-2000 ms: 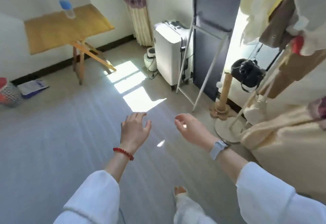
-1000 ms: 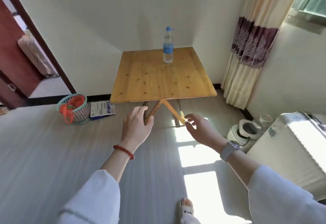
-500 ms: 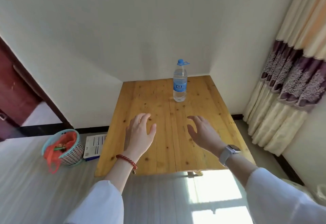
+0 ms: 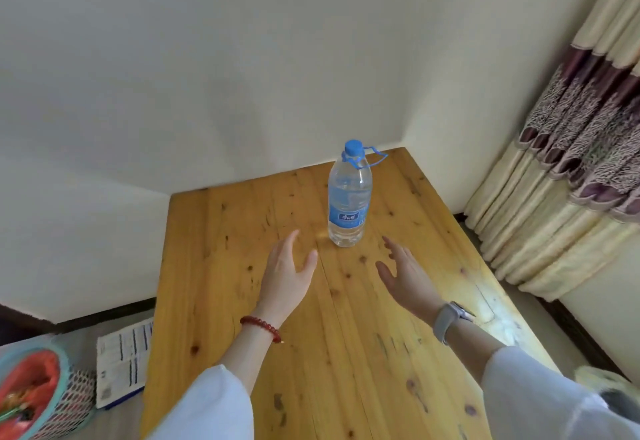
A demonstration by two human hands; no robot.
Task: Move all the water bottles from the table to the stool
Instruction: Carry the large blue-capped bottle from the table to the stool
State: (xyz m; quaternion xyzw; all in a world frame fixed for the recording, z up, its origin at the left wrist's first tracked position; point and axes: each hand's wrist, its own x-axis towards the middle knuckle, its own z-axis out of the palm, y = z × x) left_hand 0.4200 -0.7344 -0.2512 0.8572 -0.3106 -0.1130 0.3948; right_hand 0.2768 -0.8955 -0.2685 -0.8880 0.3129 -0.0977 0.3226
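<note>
One clear water bottle (image 4: 349,197) with a blue cap and blue label stands upright near the far edge of a wooden table (image 4: 214,266). My left hand (image 4: 287,275) hovers over the table just short of the bottle, to its left, fingers apart and holding nothing. My right hand (image 4: 407,275) is on the other side, a little nearer to me than the bottle, palm turned inward and also empty. Neither hand touches the bottle. No stool is in view.
The table sits in a room corner, with white walls behind and to its right. A patterned curtain (image 4: 568,169) hangs at the right. On the floor at the left are a mesh basket (image 4: 41,394) with red contents and a printed sheet (image 4: 123,360).
I turned from the far side of the room and walked up to the table. The bottle is now close, and both empty hands have reached forward to either side of it.
</note>
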